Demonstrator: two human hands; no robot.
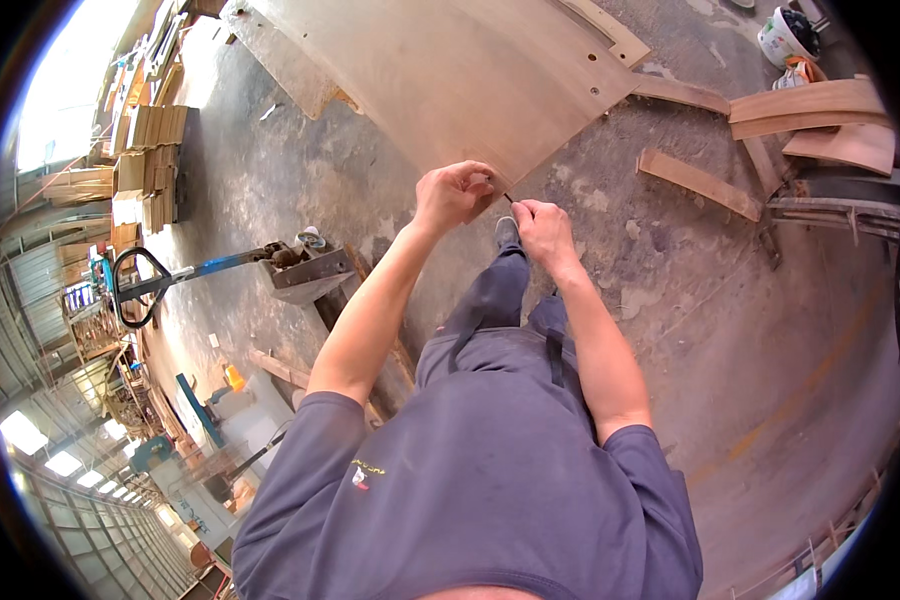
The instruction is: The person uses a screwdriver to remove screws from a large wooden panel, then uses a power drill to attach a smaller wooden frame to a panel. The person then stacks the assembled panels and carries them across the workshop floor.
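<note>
A large flat wooden board (450, 70) lies ahead of me, with one corner pointing toward my body and small holes near its right edge. At that near corner, my left hand (453, 197) is curled with thumb and fingertips pinched together. A tiny dark spot shows at those fingertips, too small to name. Just right of the corner, my right hand (545, 234) is closed around a thin dark rod (508, 197), whose far end points toward the board and the left fingertips. Most of the rod is hidden inside the right fist.
Left of me stands a pallet jack (210, 266) with its handle raised. Curved wooden pieces (810, 108) and a loose plank (698, 184) lie to the right. A white bucket (788, 38) is at the far right. Stacked boards (150, 165) line the far left above stained concrete floor.
</note>
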